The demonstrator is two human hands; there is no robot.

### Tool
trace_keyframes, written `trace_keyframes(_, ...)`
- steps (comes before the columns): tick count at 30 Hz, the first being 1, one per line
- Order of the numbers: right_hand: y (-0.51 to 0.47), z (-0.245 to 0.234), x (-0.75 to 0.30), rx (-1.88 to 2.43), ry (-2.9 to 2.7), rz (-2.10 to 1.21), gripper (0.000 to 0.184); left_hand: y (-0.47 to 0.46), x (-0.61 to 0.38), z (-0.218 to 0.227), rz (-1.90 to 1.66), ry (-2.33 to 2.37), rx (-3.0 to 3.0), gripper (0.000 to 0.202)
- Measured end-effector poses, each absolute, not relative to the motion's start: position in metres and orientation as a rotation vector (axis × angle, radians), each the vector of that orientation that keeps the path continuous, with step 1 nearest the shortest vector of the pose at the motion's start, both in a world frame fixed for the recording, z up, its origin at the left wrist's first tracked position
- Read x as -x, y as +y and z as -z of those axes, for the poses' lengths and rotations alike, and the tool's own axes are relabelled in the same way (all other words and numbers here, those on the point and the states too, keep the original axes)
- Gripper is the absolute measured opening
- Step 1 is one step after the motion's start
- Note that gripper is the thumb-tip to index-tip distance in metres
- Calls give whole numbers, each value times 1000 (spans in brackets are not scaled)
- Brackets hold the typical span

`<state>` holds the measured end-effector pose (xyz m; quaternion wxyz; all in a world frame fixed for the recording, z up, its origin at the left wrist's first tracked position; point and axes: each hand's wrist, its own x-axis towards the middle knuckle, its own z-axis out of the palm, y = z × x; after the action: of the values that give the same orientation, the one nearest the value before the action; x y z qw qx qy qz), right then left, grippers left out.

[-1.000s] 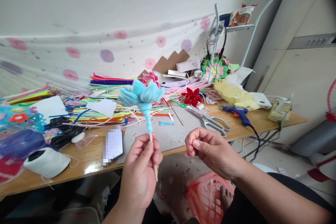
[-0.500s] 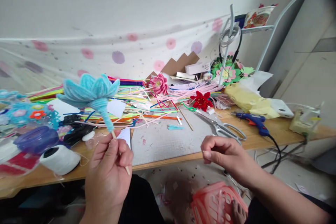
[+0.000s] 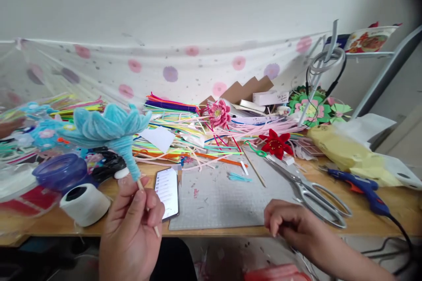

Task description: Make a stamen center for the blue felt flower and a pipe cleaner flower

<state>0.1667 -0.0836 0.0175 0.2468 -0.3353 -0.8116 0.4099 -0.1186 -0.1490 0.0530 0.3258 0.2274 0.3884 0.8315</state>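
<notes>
My left hand (image 3: pixel 132 228) is closed round the thin wooden stick of a light blue pipe-cleaner flower (image 3: pixel 107 129), held up and tilted left over the table's left side. Its fluffy petals spread above a blue-wrapped stem. My right hand (image 3: pixel 292 224) hovers at the table's front edge with its fingers curled in; nothing shows in them. It is just in front of the grey cutting mat (image 3: pixel 217 197) and close to the large scissors (image 3: pixel 310 191).
A phone (image 3: pixel 167 193) lies beside the mat. A white thread spool (image 3: pixel 85 204) and a purple bowl (image 3: pixel 61 171) stand at the left. Piles of coloured pipe cleaners (image 3: pixel 184 134), a red flower (image 3: pixel 276 144), a pink flower (image 3: pixel 219 114) and a blue glue gun (image 3: pixel 359 184) crowd the wooden table (image 3: pixel 402 210).
My left hand has carried the blue flower leftwards and tilted it. My right hand has sunk towards the table's front edge, and my view has swung left.
</notes>
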Motion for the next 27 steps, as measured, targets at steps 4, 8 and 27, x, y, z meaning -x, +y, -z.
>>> trace_keyframes(4, -77, -13, -150, 993, -2324, -954, 21, -143, 128, -46, -2154, 1009, -571, 19)
trace_keyframes(8, -66, -10, -140, 1091, -2337, -857, 17, -136, 133, -42, -2130, 998, -551, 21)
trace_keyframes(27, -60, -53, -137, 1030, -2459, -802, 21, -105, 134, -56, -2134, 993, -506, 22)
